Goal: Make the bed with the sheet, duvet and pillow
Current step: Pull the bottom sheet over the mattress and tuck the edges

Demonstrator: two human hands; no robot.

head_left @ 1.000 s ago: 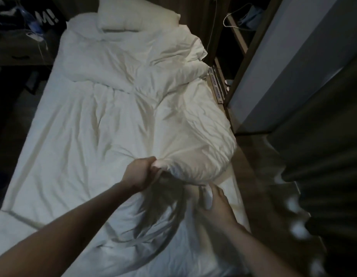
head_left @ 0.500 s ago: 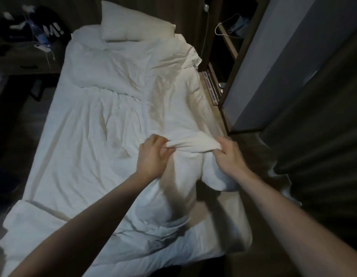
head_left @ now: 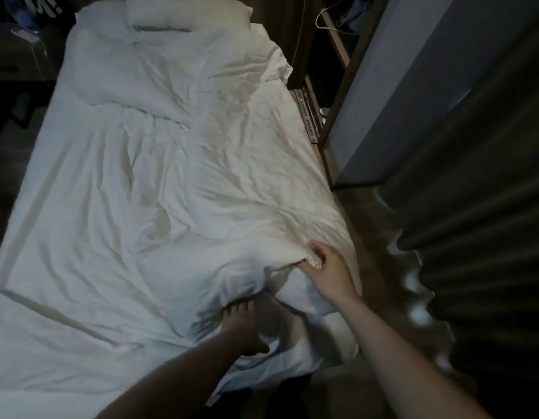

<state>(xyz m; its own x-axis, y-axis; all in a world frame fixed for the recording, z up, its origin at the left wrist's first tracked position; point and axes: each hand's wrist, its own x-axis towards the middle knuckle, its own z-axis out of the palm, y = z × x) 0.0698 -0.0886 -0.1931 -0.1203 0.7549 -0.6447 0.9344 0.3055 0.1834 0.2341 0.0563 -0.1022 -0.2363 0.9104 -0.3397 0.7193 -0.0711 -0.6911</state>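
Note:
A white duvet (head_left: pixel 232 146) lies crumpled over the right half and the head of the bed. The white sheet (head_left: pixel 66 237) shows bare along the left side and at the foot. A white pillow (head_left: pixel 186 13) sits at the head, on top of the duvet. My right hand (head_left: pixel 328 273) grips a bunched corner of the duvet near the bed's right edge. My left hand (head_left: pixel 241 331) lies lower, fingers straight, with their tips at the duvet's folded lower edge and the thumb spread to the side.
A dark curtain (head_left: pixel 473 237) hangs close along the right, with a narrow strip of floor (head_left: pixel 377 237) between it and the bed. A wooden shelf frame (head_left: pixel 337 71) and a grey panel (head_left: pixel 413 86) stand beyond. A nightstand (head_left: pixel 20 40) with small items is at the top left.
The duvet, held up bunched between both hands, has dropped and spread down the bed's right side. My right hand moved right and down with its corner. My left hand let go and moved lower.

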